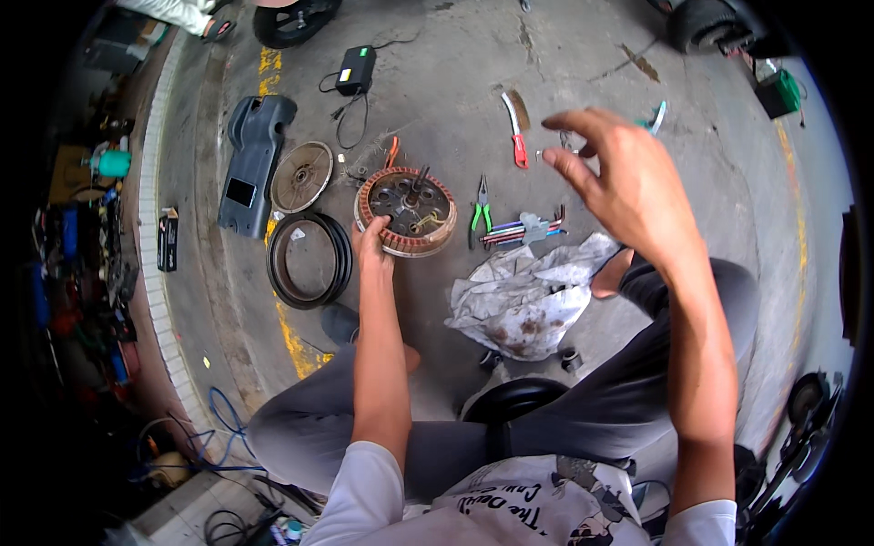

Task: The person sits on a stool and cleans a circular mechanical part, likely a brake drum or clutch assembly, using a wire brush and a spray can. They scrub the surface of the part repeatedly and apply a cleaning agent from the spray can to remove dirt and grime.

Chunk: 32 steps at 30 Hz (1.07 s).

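Observation:
My left hand [371,242] grips the lower left rim of a round motor stator [387,196], thumb on its upper face. The stator has copper-coloured windings around its edge, and a shaft stands up from its middle. My right hand [633,177] is raised over the floor at the right, thumb and fingers apart with nothing between them. Below its fingertips on the floor are small metal pieces, too small to name. A wire brush with a red handle [520,151] lies to its left. Green-handled pliers [481,215] and a hex key set [530,229] lie between the hands.
A round metal cover [301,176], a black wheel ring [342,259] and a grey plastic panel [248,168] lie at the left. A black charger [356,69] with cables sits farther off. A stained white rag [519,305] lies before my legs. A tyre [293,29] stands at the far left.

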Available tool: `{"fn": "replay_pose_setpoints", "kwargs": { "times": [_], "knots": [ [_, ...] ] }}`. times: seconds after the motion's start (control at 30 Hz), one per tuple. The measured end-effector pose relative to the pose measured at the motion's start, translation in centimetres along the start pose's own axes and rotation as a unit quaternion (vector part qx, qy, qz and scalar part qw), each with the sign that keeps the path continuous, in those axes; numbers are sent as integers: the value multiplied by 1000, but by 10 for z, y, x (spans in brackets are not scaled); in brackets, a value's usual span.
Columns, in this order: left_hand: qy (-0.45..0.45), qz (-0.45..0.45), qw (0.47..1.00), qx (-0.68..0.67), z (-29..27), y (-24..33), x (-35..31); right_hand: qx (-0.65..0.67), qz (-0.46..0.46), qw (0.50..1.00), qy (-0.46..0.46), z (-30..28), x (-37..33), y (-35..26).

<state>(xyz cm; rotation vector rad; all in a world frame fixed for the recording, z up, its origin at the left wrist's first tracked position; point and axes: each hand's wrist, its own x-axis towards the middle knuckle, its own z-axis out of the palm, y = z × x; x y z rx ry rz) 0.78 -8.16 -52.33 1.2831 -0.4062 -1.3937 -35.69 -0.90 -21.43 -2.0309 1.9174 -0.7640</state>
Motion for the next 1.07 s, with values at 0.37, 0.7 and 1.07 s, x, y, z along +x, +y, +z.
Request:
{"fn": "replay_pose_setpoints", "kwargs": {
  "times": [0.37,0.7,1.07],
  "knots": [
    [-34,-55,993,103,-8,-14,-23,37,96,995,10,-18,-10,7],
    [15,118,930,347,-15,-28,-40,150,-84,980,99,-72,-33,-41],
    [-139,504,773,359,137,315,-193,119,-202,971,-39,-204,-72,-69]
  ]
}}
